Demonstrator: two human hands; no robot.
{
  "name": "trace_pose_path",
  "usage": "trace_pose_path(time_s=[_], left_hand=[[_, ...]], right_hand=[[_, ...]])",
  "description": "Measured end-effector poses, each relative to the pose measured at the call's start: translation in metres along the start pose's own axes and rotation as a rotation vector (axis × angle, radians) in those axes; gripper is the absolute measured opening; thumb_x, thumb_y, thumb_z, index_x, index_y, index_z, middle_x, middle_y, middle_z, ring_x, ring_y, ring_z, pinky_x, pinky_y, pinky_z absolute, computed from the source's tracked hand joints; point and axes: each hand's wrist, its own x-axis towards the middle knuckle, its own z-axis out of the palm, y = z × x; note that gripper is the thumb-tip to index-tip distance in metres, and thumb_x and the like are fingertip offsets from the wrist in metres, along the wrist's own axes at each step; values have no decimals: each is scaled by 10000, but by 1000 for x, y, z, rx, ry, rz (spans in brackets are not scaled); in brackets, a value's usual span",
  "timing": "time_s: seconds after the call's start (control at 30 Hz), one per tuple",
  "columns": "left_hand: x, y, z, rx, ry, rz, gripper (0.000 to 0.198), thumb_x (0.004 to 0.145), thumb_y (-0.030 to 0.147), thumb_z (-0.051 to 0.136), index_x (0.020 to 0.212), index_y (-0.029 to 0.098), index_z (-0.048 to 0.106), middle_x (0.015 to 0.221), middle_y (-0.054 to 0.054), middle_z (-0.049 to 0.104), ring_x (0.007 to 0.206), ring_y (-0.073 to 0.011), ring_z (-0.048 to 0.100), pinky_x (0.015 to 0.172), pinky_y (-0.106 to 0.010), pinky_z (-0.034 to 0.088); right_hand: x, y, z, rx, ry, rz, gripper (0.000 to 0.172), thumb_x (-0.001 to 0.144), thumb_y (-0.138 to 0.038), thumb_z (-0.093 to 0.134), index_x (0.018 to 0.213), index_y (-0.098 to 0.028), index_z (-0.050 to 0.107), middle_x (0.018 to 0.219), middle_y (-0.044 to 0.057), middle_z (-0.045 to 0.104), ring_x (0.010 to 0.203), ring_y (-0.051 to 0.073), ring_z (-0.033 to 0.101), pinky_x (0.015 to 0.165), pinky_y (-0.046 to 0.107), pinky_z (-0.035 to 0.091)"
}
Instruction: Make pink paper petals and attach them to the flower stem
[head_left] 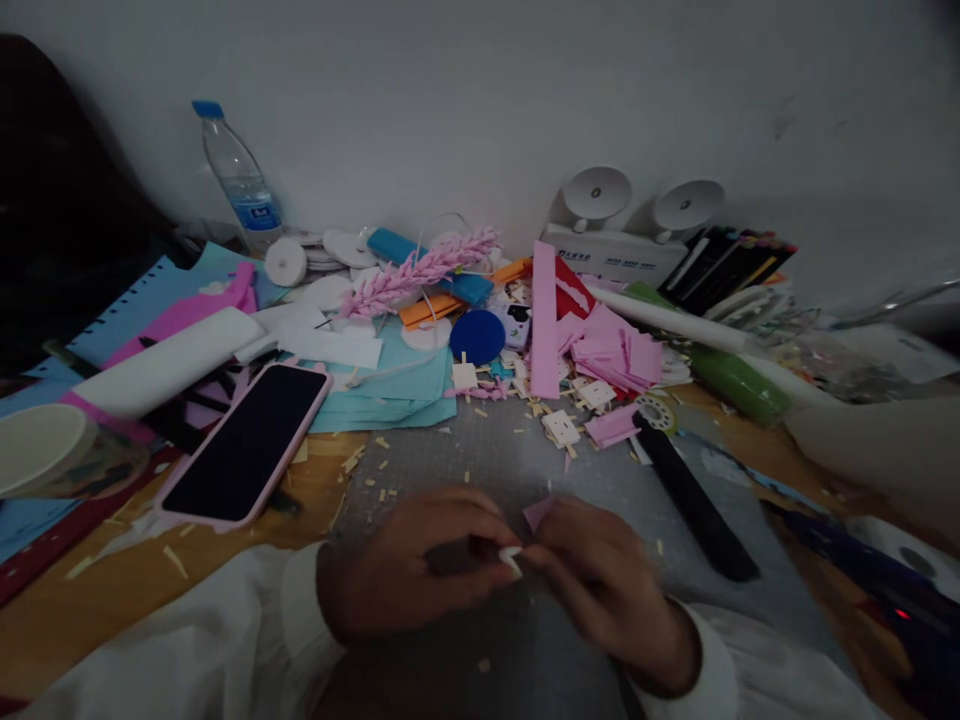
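Observation:
Low in the head view, my left hand point(424, 562) pinches a small white piece point(512, 560) between thumb and forefinger; its exact kind is too small to make out. My right hand point(611, 580) is closed close beside it, thumb and finger tips at the white piece's edge. A pink paper scrap point(537, 512) juts out from the curled fingers of my right hand, mostly hidden by them. Both hands are above a grey cutting mat point(480, 450) strewn with tiny pale snippets. A black-handled cutter point(694, 495) lies to the right of my right hand.
A phone point(247, 440) and a cup point(45, 450) stand left. Behind are blue-green paper sheets point(405, 390), a blue disc point(478, 337), pink paper pieces point(615, 350) and small cream squares point(561, 429). A bottle point(240, 180) leans at the wall; a glue gun point(862, 560) lies right.

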Motion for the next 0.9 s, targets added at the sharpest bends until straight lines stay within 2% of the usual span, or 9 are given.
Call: trace_pose_path(time_s=[0.17,0.27,0.37,0.47,0.57,0.67,0.77,0.9], left_hand=[[1,0,-6,24,23,-72,53,833,91,580,833,132,615,773,-31,627,687,-108,586,648,-205,477],[1,-2,-9,68,-4,-56,40,864,135,567,848,131,603,766,-30,611,681,-110,570,643,-204,462],[0,-4,-8,97,-25,-42,66,898,182,538,873,141,584,801,-36,602,738,-128,574,687,-220,460],[-3,-5,-5,97,-21,-22,101,926,183,471,879,156,556,826,-40,587,774,-141,563,709,-239,455],[-5,-4,-4,93,16,17,168,937,157,398,827,162,524,757,-27,542,716,-140,529,668,-243,443],[-6,-2,-4,79,67,10,198,941,160,381,790,165,510,734,-23,531,696,-138,519,659,-242,438],[-4,0,-5,58,94,-17,200,941,162,396,799,160,537,749,-26,558,724,-137,545,689,-240,449],[-2,0,-5,-3,110,-38,145,928,164,461,890,157,601,828,-39,622,788,-143,595,728,-247,463]], right_hand=[[5,10,-25,46,175,327,245,957,-221,434,735,-191,533,648,-4,533,600,133,509,563,252,377],[6,20,-33,-69,131,428,183,938,-266,474,794,-193,560,707,12,563,648,161,525,605,281,393],[0,25,-29,-193,-20,440,128,905,-301,517,856,-191,562,799,47,588,727,207,551,664,329,419],[-11,24,-18,-303,-135,448,151,870,-319,571,933,-182,558,899,87,587,829,258,560,735,389,438],[-17,19,-8,-322,-184,463,59,870,-243,543,866,-185,545,855,83,575,794,255,557,692,382,446],[-13,13,-4,-230,-173,475,108,875,-182,495,769,-199,508,759,47,568,698,214,554,626,331,440],[0,9,-4,-62,-121,494,118,889,-197,495,771,-204,502,684,4,558,610,170,541,567,280,428],[21,6,3,158,-9,451,105,883,-238,544,788,-202,519,684,-13,544,616,142,539,565,244,432]])
